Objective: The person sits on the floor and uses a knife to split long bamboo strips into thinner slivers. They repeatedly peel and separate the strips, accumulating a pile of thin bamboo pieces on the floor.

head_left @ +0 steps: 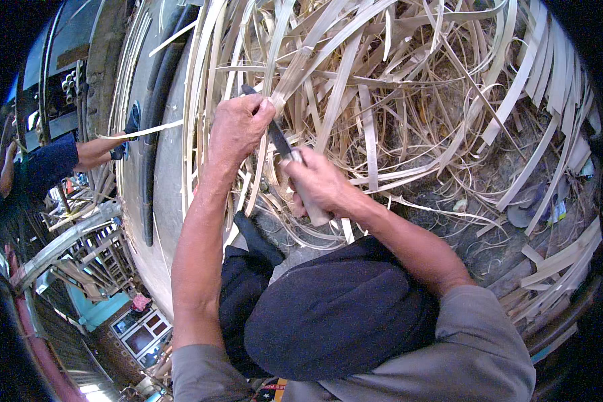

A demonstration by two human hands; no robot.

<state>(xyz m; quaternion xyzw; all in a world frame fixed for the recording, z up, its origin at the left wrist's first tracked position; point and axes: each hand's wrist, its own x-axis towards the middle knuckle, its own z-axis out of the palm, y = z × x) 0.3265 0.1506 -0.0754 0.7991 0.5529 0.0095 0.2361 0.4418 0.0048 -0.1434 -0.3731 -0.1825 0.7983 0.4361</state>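
My right hand (323, 186) is wrapped round the handle of a knife, whose pale wooden end (315, 213) sticks out below the fingers. The dark blade (279, 139) points up and to the left, and its tip shows just beyond my left hand (240, 127). That left hand is closed, with thumb and fingers pinching a pale bamboo strip (289, 84) where the blade crosses. The strip runs up and right into other strips; its grip inside the fist is partly hidden. Both hands are in front of my dark-clothed knee (342, 315).
A tangled heap of bamboo strips and shavings (395, 120) covers the ground ahead. Flat strips (549, 74) fan out at the right. Long dark pipes (151, 154) lie on the left. Another person in dark blue clothes (47, 164) is at the far left, near wooden racks (100, 258).
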